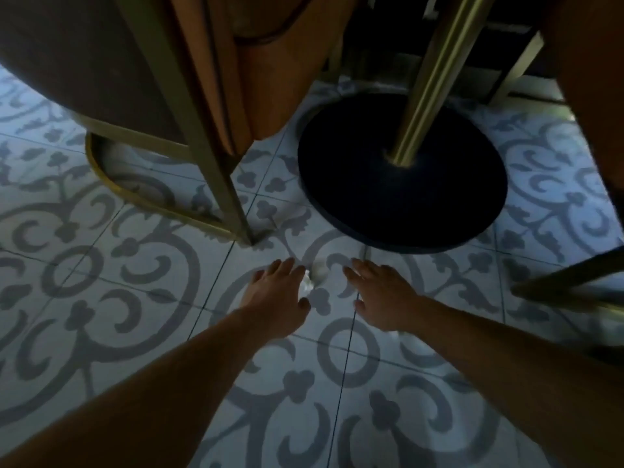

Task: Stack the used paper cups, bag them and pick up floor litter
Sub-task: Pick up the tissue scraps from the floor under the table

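A small crumpled white scrap of litter (pixel 312 278) lies on the patterned tile floor (pixel 135 315), between my two hands. My left hand (pixel 277 295) reaches down with fingers spread, its fingertips right beside the scrap on its left. On the other side my right hand (pixel 381 295) is flat and open, a short gap from the scrap. Neither hand holds anything. No cups or bag are in view.
A round black table base (pixel 401 184) with a brass pole (pixel 429 79) stands just beyond the scrap. A brass-framed chair (pixel 202 130) with orange upholstery stands at the upper left. Another brass chair leg (pixel 570 282) crosses the right edge.
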### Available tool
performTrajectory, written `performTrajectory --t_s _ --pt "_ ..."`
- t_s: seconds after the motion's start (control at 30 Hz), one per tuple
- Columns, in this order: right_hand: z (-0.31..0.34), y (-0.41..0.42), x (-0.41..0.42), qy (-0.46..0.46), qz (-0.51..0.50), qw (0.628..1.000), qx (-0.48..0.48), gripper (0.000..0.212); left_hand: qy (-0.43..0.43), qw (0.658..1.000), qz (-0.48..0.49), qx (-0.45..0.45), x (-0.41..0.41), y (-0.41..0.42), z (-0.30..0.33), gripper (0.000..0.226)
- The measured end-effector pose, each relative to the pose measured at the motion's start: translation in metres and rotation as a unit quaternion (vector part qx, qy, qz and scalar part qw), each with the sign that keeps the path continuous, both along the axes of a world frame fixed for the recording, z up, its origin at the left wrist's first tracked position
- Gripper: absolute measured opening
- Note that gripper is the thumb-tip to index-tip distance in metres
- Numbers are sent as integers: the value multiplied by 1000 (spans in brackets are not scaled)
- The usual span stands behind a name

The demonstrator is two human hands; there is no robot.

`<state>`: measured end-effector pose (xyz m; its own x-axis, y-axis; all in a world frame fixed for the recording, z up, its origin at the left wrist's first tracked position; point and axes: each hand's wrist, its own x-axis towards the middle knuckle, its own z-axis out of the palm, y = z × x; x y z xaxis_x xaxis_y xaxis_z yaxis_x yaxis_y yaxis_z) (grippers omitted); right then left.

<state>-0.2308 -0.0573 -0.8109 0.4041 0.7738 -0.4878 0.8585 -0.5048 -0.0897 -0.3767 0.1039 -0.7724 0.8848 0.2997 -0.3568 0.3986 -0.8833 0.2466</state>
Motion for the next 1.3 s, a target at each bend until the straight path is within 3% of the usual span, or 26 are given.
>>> performTrajectory --t_s 0.27,0.43,0.67,1.13,1.3 --pt "-14 -12 32 -23 18 999 -23 67 41 998 -37 1 13 18 -35 74" --pt "4 -35 32 -25 -28 999 -39 66 65 997 -31 -5 2 20 -33 74" --pt "-3 -47 22 32 -16 995 -91 62 114 991 -69 -13 7 8 -47 77" --pt "-24 -53 3 134 -24 983 -121 54 185 981 -61 10 37 -1 -75 76" --pt "-28 -60 2 141 -42 983 -110 49 188 982 -32 -15 27 8 -86 86"
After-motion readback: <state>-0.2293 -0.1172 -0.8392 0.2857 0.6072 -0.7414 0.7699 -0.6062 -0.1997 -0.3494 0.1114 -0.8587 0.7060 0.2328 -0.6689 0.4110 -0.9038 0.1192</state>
